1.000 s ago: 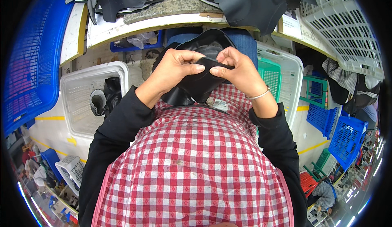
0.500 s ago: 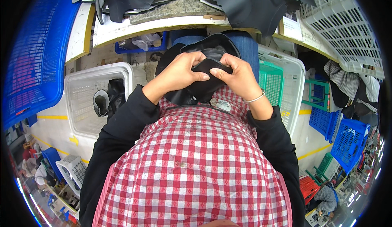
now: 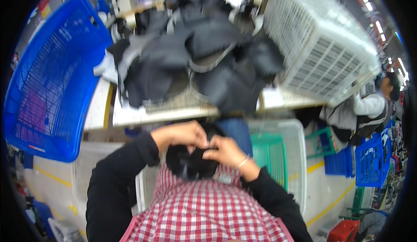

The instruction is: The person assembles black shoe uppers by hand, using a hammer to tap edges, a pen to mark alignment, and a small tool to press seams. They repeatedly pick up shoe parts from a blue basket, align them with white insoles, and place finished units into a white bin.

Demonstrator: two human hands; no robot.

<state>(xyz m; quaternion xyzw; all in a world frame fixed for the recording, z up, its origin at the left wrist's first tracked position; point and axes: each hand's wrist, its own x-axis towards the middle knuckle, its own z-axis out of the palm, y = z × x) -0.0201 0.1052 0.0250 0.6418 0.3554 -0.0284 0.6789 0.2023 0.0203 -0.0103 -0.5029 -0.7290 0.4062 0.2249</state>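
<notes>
Black fabric piece [image 3: 191,161], bunched into a dark rounded lump, sits low in the middle of the frame, held against the person's chest just above the red-and-white checked apron [image 3: 204,211]. Both hands meet on its top edge. The left hand [image 3: 184,134] is curled with fingers folded down, pinching the fabric's upper rim; the right hand [image 3: 222,151], wearing a thin bracelet at the wrist, is likewise clenched on the cloth, its fingertips touching those of the left. The frame is motion-blurred, so the fabric looks like a small dark garment part, though I cannot tell its exact shape or seams.

Just above the hands runs the pale front edge of the surface [image 3: 165,113], crossing the centre of the frame. On it lies a heap of dark grey and black garments [image 3: 204,55], filling the upper middle. A large blue plastic basket [image 3: 47,85] leans at the left edge of the frame. A white slatted crate [image 3: 321,46] stands at the upper right. Below the surface, right of the hands, a green crate [image 3: 269,155] rests inside a white bin [image 3: 295,155]. Another person in pale clothing [image 3: 369,105] is at the far right.
</notes>
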